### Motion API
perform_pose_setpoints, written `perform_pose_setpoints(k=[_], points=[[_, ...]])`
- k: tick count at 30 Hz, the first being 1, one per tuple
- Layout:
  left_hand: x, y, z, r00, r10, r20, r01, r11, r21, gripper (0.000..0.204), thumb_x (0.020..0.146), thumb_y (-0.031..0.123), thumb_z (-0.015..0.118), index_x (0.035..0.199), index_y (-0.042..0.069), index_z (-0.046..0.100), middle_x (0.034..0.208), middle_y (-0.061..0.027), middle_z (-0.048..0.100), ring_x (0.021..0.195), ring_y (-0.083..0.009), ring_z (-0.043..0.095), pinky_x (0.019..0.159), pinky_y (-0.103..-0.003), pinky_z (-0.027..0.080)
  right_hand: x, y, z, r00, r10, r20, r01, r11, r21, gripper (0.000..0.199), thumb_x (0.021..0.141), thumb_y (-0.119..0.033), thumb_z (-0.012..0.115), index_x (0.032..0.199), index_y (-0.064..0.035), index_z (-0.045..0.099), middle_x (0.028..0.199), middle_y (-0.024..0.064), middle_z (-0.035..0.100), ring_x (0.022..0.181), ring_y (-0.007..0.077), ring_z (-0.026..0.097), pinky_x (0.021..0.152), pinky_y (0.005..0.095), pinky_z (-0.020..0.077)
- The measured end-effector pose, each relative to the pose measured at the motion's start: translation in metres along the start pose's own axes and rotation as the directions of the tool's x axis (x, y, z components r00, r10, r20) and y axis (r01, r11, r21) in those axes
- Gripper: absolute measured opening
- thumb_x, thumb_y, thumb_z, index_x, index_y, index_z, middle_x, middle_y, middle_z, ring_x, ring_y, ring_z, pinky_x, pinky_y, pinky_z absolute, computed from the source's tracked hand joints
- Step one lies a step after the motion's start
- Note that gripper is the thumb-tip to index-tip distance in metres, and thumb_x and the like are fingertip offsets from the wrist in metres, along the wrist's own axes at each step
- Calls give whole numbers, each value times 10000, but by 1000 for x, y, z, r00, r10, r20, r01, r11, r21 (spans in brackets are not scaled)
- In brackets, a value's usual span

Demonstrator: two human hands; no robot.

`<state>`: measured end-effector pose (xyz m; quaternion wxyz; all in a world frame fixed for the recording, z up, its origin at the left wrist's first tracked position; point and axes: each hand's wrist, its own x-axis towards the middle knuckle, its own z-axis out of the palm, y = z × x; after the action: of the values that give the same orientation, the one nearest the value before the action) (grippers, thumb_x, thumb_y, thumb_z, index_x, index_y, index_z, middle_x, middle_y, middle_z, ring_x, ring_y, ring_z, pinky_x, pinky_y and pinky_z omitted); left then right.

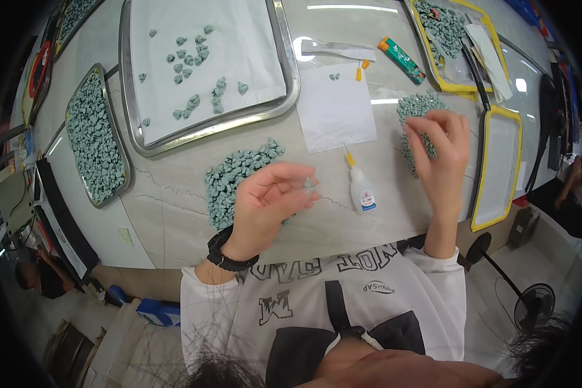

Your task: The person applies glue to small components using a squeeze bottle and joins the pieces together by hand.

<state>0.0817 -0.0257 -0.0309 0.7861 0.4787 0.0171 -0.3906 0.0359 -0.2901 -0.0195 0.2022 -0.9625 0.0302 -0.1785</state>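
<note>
My left hand (265, 197) is closed, pinching a small grey-green piece (309, 186) between its fingertips. It hovers over the right edge of a heap of grey-green pieces (220, 194) on the table. My right hand (443, 139), fingers bent together, is above a pile of smaller green bits (420, 103); whatever its fingertips may hold is hidden. Between the hands lies a small white glue bottle (362, 191) with a yellow nozzle and a thin tip. The tip points to a white paper sheet (336, 116), on which two tiny green bits (334, 76) rest.
A metal tray (210, 134) lined with white paper bears several scattered green pieces. Farther left stands a full tray of green pieces (97, 139). A green tube with an orange cap (401, 60) lies at the back right, near yellow-edged trays (496, 168).
</note>
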Motion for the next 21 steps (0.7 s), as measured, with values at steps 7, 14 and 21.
perform_pose_setpoints(k=[7, 14, 21], points=[[-1, 1, 4, 994, -67, 85, 65, 997, 30, 310, 818, -67, 565, 1125, -34, 582, 1002, -97, 613, 868, -166, 614, 726, -273, 508, 15, 17, 16, 997, -68, 46, 75, 982, -174, 181, 693, 13, 716, 849, -48, 651, 873, 67, 564, 807, 239, 518, 691, 352, 432], [-4, -2, 10, 957, -201, 211, 175, 975, 137, 398, 851, -86, 587, 1243, -51, 528, 998, -62, 609, 891, -112, 603, 765, -254, 519, -8, -61, -2, 957, -280, 77, 236, 903, 358, 198, 672, 3, 720, 813, -72, 604, 881, 63, 533, 808, 259, 514, 713, 360, 399], [-2, -1, 9, 900, -301, 315, 247, 948, 200, 428, 867, -42, 606, 1282, -29, 504, 1031, -40, 600, 888, -67, 570, 768, -218, 484, -11, -56, 17, 945, -289, 155, 171, 836, 522, 238, 663, -70, 756, 812, -76, 572, 840, 60, 543, 793, 244, 513, 691, 350, 379]])
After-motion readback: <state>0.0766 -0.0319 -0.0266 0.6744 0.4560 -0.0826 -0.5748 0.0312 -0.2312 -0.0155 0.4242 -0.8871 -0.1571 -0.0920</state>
